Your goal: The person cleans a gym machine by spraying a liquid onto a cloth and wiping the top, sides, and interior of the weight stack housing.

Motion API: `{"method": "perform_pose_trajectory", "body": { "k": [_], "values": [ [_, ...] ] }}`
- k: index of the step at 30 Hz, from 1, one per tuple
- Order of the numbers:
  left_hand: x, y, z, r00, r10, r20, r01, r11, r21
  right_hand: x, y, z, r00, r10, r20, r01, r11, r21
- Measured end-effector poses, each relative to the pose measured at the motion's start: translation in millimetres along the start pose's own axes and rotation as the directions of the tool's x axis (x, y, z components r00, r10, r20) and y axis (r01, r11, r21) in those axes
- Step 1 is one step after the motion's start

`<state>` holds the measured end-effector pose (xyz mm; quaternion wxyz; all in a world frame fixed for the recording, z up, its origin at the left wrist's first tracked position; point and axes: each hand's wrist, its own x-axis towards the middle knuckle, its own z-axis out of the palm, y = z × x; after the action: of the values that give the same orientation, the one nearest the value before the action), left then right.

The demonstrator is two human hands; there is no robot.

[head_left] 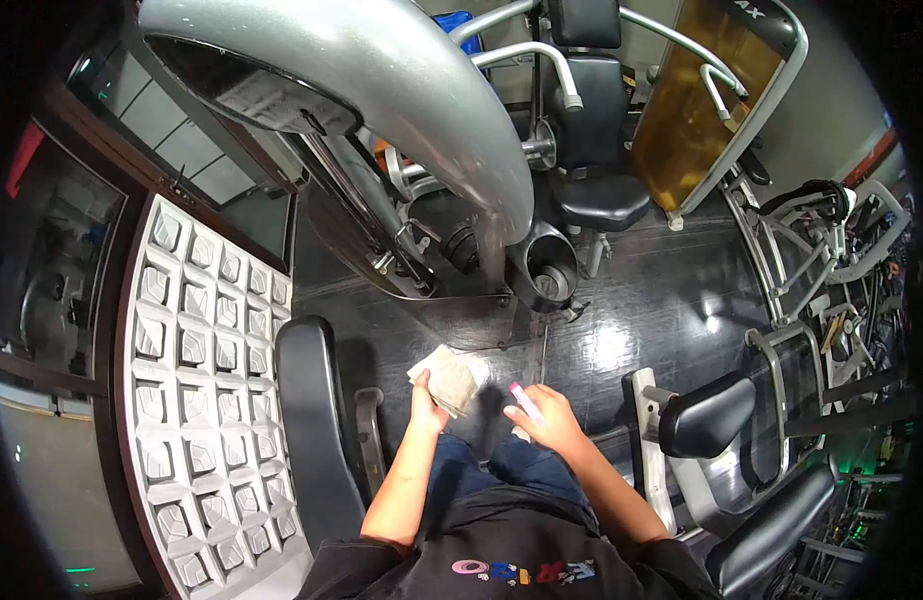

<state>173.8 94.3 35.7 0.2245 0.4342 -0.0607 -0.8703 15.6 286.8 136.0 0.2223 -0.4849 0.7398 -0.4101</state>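
Observation:
My left hand (427,402) is closed around the edge of a folded cream cloth (453,380), which hangs out in front of my legs. To its right, my right hand (555,416) grips a slim pink-and-white tube (522,397); its exact kind is too small to make out. The tube tilts up and to the left, pointing toward the cloth but apart from it. Both hands are above the dark floor, in front of the grey gym machine.
A grey machine frame (451,120) with a cup holder (547,270) stands ahead. Behind it is a black seat (601,203). Black pads flank me at left (311,400) and right (708,415). A white relief panel (206,400) lines the left wall.

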Motion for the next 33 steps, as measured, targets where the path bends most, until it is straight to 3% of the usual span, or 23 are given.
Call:
{"method": "perform_pose_trajectory", "body": {
  "k": [6, 8, 10, 19, 28, 33],
  "values": [
    [-2, 16, 1, 0.999, 0.040, -0.022, -0.040, 0.999, -0.010, 33, -20, 8, 0.999, 0.036, 0.000, -0.036, 0.990, -0.140],
    [-8, 23, 4, 0.998, 0.048, -0.031, -0.047, 0.999, 0.007, 40, -18, 20, 0.993, -0.003, -0.122, -0.012, 0.993, -0.118],
    [-13, 28, -10, 1.000, 0.018, -0.022, -0.019, 0.998, -0.065, 48, -25, 24, 0.990, 0.019, -0.138, -0.038, 0.990, -0.134],
    [-16, 90, -68, 0.997, -0.061, -0.039, 0.060, 0.998, -0.033, 86, -43, 83, 0.951, 0.150, -0.269, -0.177, 0.981, -0.078],
    [-25, 174, -89, 0.995, -0.032, -0.094, 0.043, 0.993, 0.113, 107, -61, 152, 0.910, 0.217, -0.354, -0.262, 0.962, -0.082],
    [-17, 193, -96, 0.996, -0.089, -0.021, 0.091, 0.985, 0.147, 110, -78, 174, 0.909, 0.220, -0.353, -0.261, 0.963, -0.073]
  ]
}}
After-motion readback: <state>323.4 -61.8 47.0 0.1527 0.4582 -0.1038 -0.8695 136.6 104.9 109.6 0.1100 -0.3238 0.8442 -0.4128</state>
